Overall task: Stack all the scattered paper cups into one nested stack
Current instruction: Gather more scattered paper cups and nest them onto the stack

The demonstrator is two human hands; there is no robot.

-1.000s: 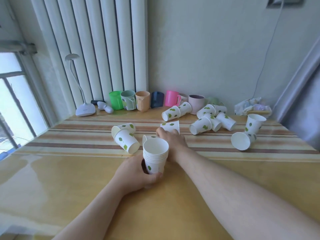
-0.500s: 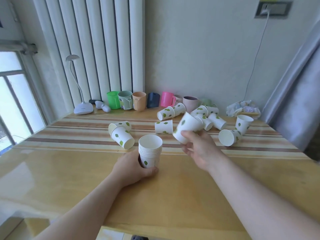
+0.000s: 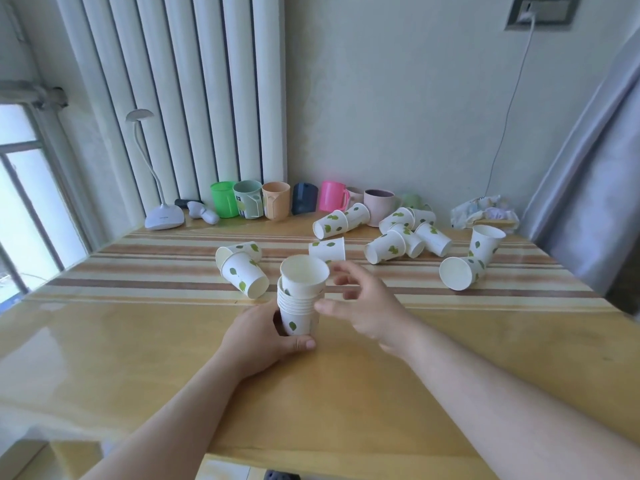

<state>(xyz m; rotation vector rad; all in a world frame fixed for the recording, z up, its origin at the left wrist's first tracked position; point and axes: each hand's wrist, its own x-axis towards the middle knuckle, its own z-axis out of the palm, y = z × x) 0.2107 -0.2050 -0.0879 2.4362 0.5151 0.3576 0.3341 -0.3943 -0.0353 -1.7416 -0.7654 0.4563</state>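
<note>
A nested stack of white paper cups with green leaf prints (image 3: 300,306) stands upright on the wooden table (image 3: 138,358). My left hand (image 3: 263,337) grips its base. A tilted top cup (image 3: 304,278) sits loosely in the stack. My right hand (image 3: 360,306) hovers just right of it, fingers spread, holding nothing. Loose cups lie scattered: two on their sides to the left (image 3: 242,268), one behind the stack (image 3: 327,249), a pair further back (image 3: 339,221), a cluster at the right (image 3: 405,237), and two at the far right (image 3: 460,271), with one of them upright (image 3: 485,242).
A row of coloured plastic mugs (image 3: 273,200) lines the back wall beside a white desk lamp (image 3: 162,216). A crumpled bag (image 3: 485,213) sits at the back right. A grey curtain (image 3: 588,168) hangs at the right edge, and a window is at the left.
My right hand picked up a loose cup, carried it left, dropped it onto the stack and let go. My left hand kept hold of the stack.
</note>
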